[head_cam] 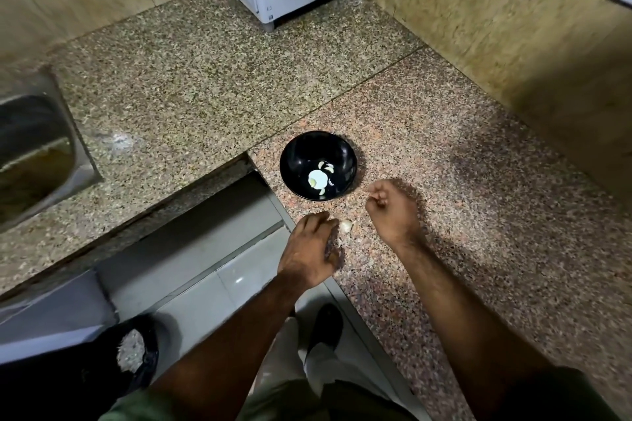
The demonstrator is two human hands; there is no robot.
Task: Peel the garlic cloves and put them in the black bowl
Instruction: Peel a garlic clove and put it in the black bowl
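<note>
The black bowl [318, 165] sits on the speckled tabletop [444, 154], holding a few pale peeled garlic cloves [323, 174]. One unpeeled clove [346, 225] lies on the tabletop just beside the left hand [309, 249], whose fingers curl downward, apparently empty. The right hand [393, 212] is blurred, its fingers curled; whether they pinch anything cannot be told.

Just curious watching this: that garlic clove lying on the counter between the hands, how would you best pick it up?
Probably pinch the garlic clove across its sides from above. It lies flat on the counter, so only top and sides are free; the left hand is nearest.
</note>
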